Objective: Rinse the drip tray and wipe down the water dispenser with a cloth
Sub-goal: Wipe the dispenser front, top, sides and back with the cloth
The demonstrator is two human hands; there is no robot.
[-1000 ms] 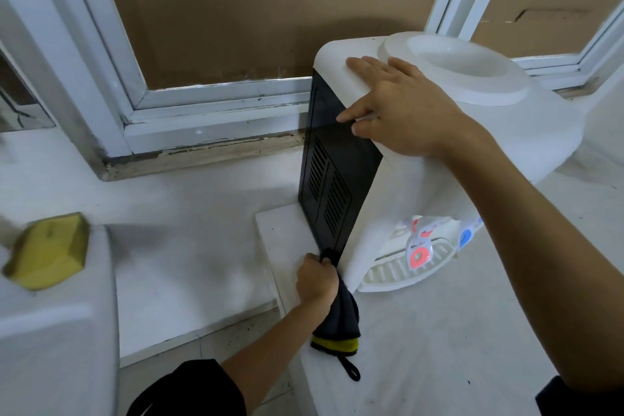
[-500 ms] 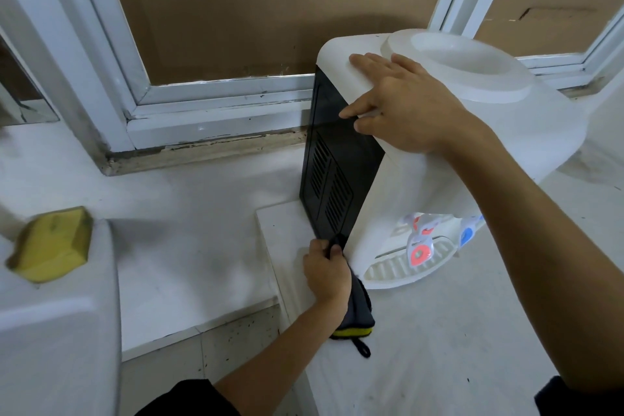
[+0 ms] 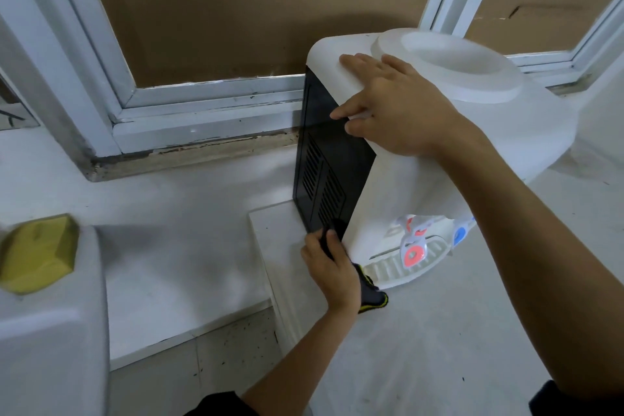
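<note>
Water dispenser stands on the white counter by the window frame; right hand lies flat on its top, left hand grips a dark cloth against its black panel's lower corner, beside the drip tray

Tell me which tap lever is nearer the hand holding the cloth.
The red tap lever. It sits just right of the left hand gripping the cloth; the blue tap lever lies farther right.
</note>
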